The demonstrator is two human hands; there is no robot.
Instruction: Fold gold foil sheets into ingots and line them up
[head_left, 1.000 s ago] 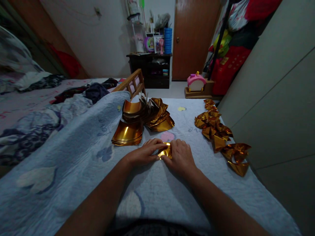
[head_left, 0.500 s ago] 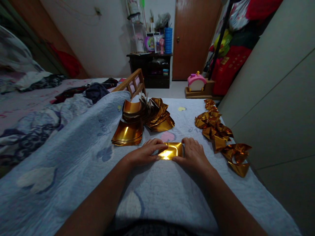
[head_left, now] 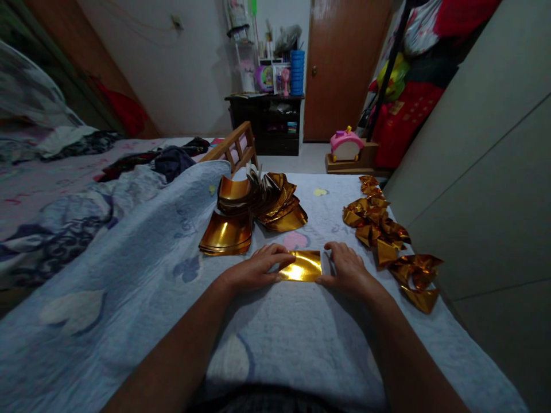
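Note:
A folded gold foil sheet [head_left: 305,266] lies flat on the pale blue quilt [head_left: 279,344] in front of me. My left hand [head_left: 256,268] rests on its left end with the fingers pressed flat on the foil. My right hand [head_left: 348,268] holds its right edge, fingers curled down against the sheet. Beyond the hands lies a fanned pile of unfolded gold sheets [head_left: 253,209]. To the right runs a row of folded gold foil pieces [head_left: 390,241].
A wooden bed rail [head_left: 232,147] rises behind the gold pile. Rumpled bedding and clothes [head_left: 86,189] cover the left side. A grey wardrobe wall [head_left: 486,172] stands close on the right. A dark shelf unit [head_left: 267,120], a door and a pink toy [head_left: 346,143] are at the back.
My right hand has slid to the right along the foil, so the sheet, first nearly covered by both hands, now lies spread out flat between them. The left hand has stayed put.

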